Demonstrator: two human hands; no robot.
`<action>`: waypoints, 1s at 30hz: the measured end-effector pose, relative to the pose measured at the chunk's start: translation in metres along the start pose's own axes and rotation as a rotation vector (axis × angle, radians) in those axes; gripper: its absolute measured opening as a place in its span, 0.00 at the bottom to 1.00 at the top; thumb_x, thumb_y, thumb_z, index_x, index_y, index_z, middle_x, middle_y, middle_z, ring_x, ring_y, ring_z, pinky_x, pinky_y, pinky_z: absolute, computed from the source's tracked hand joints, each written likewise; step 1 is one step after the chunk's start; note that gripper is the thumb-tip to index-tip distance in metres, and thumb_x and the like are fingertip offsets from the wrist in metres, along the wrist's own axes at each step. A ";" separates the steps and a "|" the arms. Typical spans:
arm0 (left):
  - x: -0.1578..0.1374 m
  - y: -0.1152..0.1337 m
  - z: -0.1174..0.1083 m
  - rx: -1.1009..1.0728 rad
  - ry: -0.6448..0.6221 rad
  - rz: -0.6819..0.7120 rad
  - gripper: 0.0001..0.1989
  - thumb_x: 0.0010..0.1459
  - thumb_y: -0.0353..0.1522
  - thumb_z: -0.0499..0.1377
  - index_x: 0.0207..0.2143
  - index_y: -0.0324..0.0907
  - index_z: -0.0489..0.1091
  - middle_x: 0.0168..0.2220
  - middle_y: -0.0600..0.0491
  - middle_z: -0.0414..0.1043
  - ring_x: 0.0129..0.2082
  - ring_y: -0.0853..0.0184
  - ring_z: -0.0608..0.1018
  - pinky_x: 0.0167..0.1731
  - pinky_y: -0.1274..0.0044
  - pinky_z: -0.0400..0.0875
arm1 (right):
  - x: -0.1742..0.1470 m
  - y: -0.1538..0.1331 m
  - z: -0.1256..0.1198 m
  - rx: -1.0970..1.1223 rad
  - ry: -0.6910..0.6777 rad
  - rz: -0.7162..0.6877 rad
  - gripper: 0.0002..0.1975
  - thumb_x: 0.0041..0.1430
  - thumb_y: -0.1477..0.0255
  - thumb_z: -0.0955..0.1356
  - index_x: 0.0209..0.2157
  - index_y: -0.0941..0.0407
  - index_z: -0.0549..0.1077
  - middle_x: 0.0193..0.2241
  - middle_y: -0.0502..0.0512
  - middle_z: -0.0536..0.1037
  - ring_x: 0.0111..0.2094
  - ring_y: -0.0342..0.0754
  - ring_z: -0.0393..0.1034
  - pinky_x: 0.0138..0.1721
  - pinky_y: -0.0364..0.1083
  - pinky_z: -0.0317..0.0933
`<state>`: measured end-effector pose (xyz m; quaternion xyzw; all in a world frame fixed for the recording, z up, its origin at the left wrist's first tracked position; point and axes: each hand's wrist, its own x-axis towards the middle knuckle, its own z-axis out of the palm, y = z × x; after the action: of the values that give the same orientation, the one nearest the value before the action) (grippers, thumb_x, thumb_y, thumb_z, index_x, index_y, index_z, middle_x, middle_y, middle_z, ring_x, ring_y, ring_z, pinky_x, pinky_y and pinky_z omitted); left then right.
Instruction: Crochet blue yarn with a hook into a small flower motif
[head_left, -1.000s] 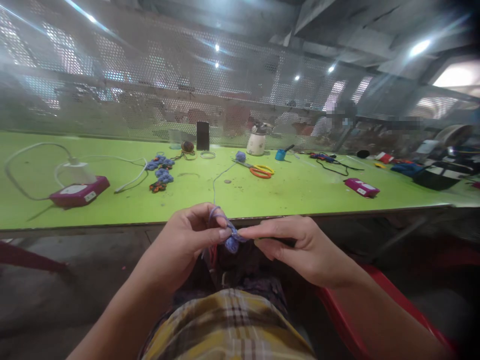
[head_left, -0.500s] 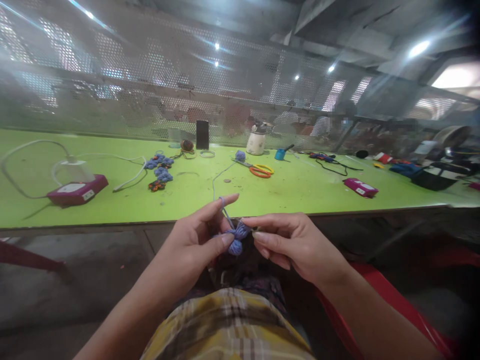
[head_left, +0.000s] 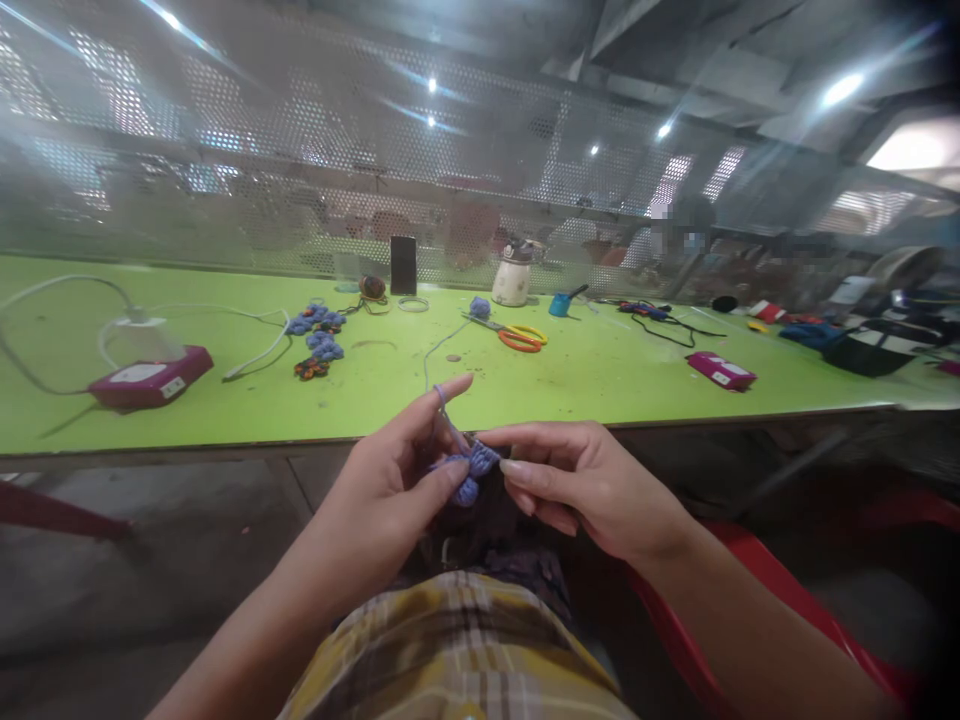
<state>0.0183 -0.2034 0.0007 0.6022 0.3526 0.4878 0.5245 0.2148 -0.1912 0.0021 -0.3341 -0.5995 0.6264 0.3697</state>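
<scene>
Pinched between the thumb and fingers of my left hand is a small blue-purple crochet piece with puffy, petal-like lobes. Yarn loops over the raised left index finger and runs back across the table to a small blue yarn ball. My right hand is closed at the right edge of the piece, thumb and index finger pinching what looks like a slim crochet hook. Fingers and yarn hide most of that hook. Both hands are just off the table's front edge, above my lap.
Orange-and-yellow scissors lie by the yarn ball on the green table. Finished blue crochet flowers rest at left, near a purple power socket with cables. Behind stand a phone and a white bottle. A red stool is at right.
The right fingertips have come slightly closer to the crochet piece, which has turned a little. My left index finger is raised slightly higher. The table things stay put.
</scene>
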 end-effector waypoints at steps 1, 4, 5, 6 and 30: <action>0.000 0.000 0.000 0.015 -0.002 0.001 0.31 0.58 0.30 0.59 0.64 0.45 0.59 0.32 0.57 0.68 0.34 0.69 0.70 0.38 0.75 0.65 | 0.000 -0.001 0.000 -0.006 -0.001 0.003 0.18 0.59 0.72 0.71 0.51 0.55 0.77 0.19 0.46 0.69 0.15 0.34 0.54 0.14 0.35 0.45; 0.001 -0.002 -0.001 0.069 -0.003 0.007 0.32 0.58 0.30 0.59 0.64 0.45 0.59 0.31 0.57 0.67 0.33 0.68 0.69 0.37 0.75 0.65 | 0.000 -0.003 0.001 -0.019 -0.009 0.018 0.19 0.58 0.73 0.71 0.52 0.55 0.77 0.18 0.46 0.69 0.15 0.34 0.53 0.14 0.36 0.45; 0.001 -0.003 -0.002 0.084 -0.003 0.010 0.32 0.57 0.30 0.59 0.64 0.45 0.59 0.31 0.57 0.66 0.33 0.68 0.69 0.37 0.75 0.65 | 0.001 -0.003 0.002 -0.019 -0.007 0.023 0.19 0.58 0.73 0.70 0.52 0.55 0.77 0.18 0.46 0.68 0.15 0.34 0.53 0.14 0.36 0.44; 0.001 -0.004 -0.002 0.094 -0.001 0.011 0.32 0.57 0.30 0.59 0.64 0.45 0.59 0.31 0.57 0.66 0.33 0.68 0.69 0.37 0.74 0.65 | 0.001 -0.002 0.002 -0.020 -0.002 0.024 0.18 0.58 0.73 0.70 0.51 0.56 0.78 0.18 0.46 0.68 0.15 0.34 0.52 0.14 0.36 0.44; -0.002 -0.027 -0.070 0.282 0.219 -0.014 0.19 0.54 0.41 0.61 0.14 0.44 0.73 0.15 0.54 0.66 0.19 0.67 0.67 0.23 0.74 0.60 | -0.013 0.013 -0.019 0.175 0.047 -0.101 0.11 0.51 0.71 0.76 0.39 0.51 0.84 0.15 0.49 0.66 0.18 0.36 0.54 0.16 0.35 0.38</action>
<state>-0.0463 -0.1793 -0.0279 0.6107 0.4767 0.4926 0.3965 0.2366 -0.1932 -0.0121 -0.2846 -0.5494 0.6490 0.4426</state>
